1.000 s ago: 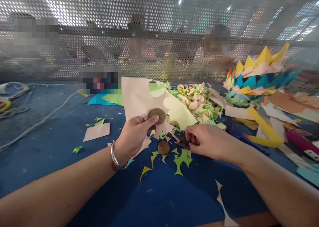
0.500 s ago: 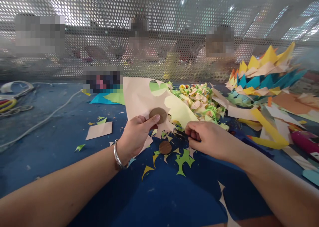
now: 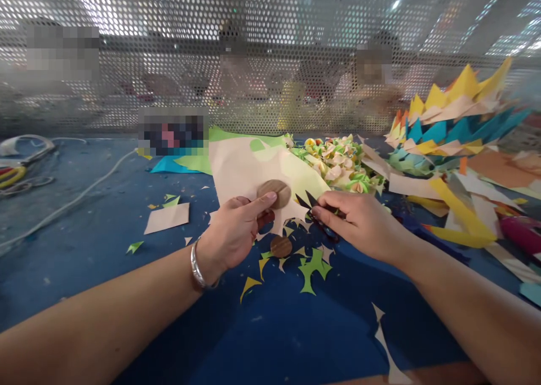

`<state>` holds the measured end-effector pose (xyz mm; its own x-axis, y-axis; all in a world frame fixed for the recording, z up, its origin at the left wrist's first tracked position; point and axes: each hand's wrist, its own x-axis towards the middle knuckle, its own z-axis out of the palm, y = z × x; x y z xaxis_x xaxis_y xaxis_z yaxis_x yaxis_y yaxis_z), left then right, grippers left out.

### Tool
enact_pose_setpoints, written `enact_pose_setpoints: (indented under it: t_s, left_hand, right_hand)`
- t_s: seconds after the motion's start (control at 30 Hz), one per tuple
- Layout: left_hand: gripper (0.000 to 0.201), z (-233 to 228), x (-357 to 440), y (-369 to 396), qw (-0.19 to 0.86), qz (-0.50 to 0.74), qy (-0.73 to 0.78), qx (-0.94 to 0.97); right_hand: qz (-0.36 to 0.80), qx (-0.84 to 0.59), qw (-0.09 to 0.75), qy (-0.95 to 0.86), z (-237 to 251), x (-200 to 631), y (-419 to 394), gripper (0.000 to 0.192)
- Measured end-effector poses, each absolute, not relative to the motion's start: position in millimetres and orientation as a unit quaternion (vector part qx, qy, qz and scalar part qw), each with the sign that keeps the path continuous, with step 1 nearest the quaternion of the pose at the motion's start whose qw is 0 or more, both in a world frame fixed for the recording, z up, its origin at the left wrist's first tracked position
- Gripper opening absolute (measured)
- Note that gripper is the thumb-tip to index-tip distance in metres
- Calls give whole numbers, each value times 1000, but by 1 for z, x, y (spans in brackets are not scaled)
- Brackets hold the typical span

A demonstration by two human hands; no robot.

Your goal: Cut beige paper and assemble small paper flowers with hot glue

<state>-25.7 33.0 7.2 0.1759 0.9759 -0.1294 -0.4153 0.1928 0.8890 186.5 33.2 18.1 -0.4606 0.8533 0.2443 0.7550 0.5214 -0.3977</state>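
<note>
Left hand (image 3: 234, 227) clamps a brown disc (image 3: 274, 193) against a cream paper sheet (image 3: 236, 171), thumb on the disc face, fingers curled behind the sheet; silver bangle (image 3: 198, 266) on the wrist. The sheet stands tilted up off the blue table (image 3: 84, 227), about mid-table, with a pale yellow sheet (image 3: 302, 179) and green paper showing behind its cut-outs. Right hand (image 3: 363, 224) is closed on small dark scissors (image 3: 315, 210); blades are parted, tips just beside the sheet's jagged lower edge. A 2nd brown disc (image 3: 280, 246) lies flat on the table below the sheet, among green and yellow offcuts (image 3: 313, 266). Folded paper flowers (image 3: 338, 165) are heaped behind the right hand. Coloured paper stack (image 3: 456, 120) sits toward the far right corner. White cord (image 3: 71, 202) and tools lie near the left edge
</note>
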Motion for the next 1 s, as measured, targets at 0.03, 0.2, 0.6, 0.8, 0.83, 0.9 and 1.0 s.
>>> enact_pose_setpoints:
  t_s: [0.03,0.2,0.6,0.8,0.83,0.9,1.0]
  left_hand:
    - [19,7,-25,32,681,516,371,366]
    - [34,3,-19,28,714,494,356,345]
    - [27,6,-17,27,695,530,330,357]
    - [28,7,-14,22,666,549,365,348]
    - [29,7,-14,22,658,551,375,350]
    - [33,7,-13,20,643,556,387,357]
    - [30,7,-12,19,639,560,387,357]
  right_hand:
    - [117,-474,218,-845,17,185,33,29]
    - [133,-473,239,-838,15,178,31,20]
    - [373,-407,284,-784,9,170,28,17]
    - [544,-432,354,-626,-1,166,22,43]
    - [544,-441,373,-608,-4,164,22,46]
    - [539,-451,402,-586,-8,162,23,48]
    - [553,-453,421,-558,-13,158,23,51]
